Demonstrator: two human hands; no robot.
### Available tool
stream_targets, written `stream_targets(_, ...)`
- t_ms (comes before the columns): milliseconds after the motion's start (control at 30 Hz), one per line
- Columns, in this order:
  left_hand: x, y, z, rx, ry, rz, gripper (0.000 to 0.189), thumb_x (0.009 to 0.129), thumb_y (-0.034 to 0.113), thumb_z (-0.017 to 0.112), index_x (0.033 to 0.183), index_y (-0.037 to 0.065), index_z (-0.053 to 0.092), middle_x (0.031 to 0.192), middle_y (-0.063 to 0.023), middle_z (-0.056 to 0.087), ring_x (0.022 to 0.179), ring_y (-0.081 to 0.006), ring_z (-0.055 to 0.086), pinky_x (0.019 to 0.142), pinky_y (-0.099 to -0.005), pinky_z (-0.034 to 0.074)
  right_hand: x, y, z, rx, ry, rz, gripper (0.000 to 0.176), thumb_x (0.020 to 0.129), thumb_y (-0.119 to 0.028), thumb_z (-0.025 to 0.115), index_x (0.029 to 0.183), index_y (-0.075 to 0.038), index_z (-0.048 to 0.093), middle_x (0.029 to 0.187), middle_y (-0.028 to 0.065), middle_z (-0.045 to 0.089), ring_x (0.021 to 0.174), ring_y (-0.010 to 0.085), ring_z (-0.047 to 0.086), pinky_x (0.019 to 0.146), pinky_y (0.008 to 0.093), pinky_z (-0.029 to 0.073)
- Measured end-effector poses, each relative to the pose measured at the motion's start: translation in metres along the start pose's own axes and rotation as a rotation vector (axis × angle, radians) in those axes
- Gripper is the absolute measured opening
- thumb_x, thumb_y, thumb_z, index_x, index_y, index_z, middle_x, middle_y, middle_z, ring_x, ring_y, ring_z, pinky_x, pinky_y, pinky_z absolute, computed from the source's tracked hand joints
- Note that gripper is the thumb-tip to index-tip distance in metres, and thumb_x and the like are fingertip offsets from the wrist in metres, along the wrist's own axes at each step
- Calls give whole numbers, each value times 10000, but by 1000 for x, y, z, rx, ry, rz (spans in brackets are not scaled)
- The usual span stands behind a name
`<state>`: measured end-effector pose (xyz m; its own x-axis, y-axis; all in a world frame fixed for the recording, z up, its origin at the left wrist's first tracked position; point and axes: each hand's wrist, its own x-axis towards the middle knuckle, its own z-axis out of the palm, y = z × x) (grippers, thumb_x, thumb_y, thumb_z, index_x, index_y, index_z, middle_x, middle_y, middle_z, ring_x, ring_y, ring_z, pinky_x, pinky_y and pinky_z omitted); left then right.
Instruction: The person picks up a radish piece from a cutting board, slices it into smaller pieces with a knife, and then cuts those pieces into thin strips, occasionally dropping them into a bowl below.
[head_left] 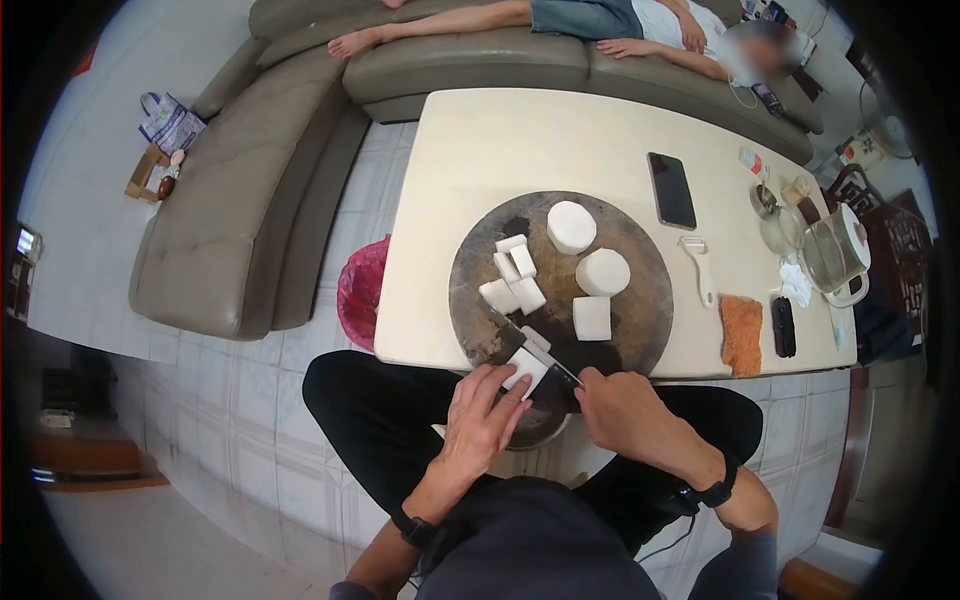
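Note:
My left hand (480, 415) presses its fingers on a white block of radish (527, 368) at the near edge of a round, dark-stained cutting board (480, 250). My right hand (625, 415) is closed around the handle of a knife (564, 373), whose blade lies along the far side of that block. A thin cut slice (536, 338) lies just beyond the blade. Several smaller radish pieces (527, 293) are grouped on the board's left part. Two round radish chunks (571, 227) and a squared block (592, 319) stand to the right.
Right of the board on the cream table (520, 125) lie a phone (671, 190), a white peeler (700, 270), an orange cloth (741, 336) and a glass pitcher (835, 255). A metal bowl (540, 432) sits below the table edge. Behind, a person lies on the sofa (470, 72).

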<state>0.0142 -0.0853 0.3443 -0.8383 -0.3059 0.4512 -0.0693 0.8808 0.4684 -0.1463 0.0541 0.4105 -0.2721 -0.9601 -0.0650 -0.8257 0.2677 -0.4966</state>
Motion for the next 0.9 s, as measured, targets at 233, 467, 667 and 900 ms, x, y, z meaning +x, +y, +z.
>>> stream_targets(233, 5, 3, -2, 1, -42, -11, 369, 744, 77, 742, 1101, 23, 660, 1141, -117, 582, 1060, -336, 538, 872, -421, 471, -24, -12, -13, -10, -120, -9, 94, 816, -32, 559, 785, 1, 477, 507, 149, 533, 478, 351, 589, 455, 437, 461)
stream_targets(467, 3, 2, -1, -15, -70, -53, 318, 717, 65, 749, 1023, 16, 677, 1102, -140, 581, 1042, -346, 560, 822, -414, 519, -18, -23, -12, -19, -248, 51, 171, 691, -6, 611, 796, 29, 481, 555, 186, 574, 518, 373, 621, 468, 435, 478)
stream_targets(667, 6, 3, -1, -40, -32, -51, 307, 695, 47, 761, 989, 8, 681, 1047, -146, 581, 1030, -344, 566, 788, -399, 531, -5, -22, -4, -35, -250, 36, 181, 680, 0, 623, 801, 50, 497, 588, 207, 593, 554, 384, 640, 498, 441, 503)
stream_targets(900, 1, -3, 2, -26, 32, 27, 276, 685, 22, 771, 943, -7, 677, 1049, -135, 601, 1002, -329, 593, 774, -385, 534, 18, -12, 26, -5, 11, -43, 114, 816, -52, 573, 805, 37, 502, 593, 202, 583, 582, 399, 620, 542, 471, 496)
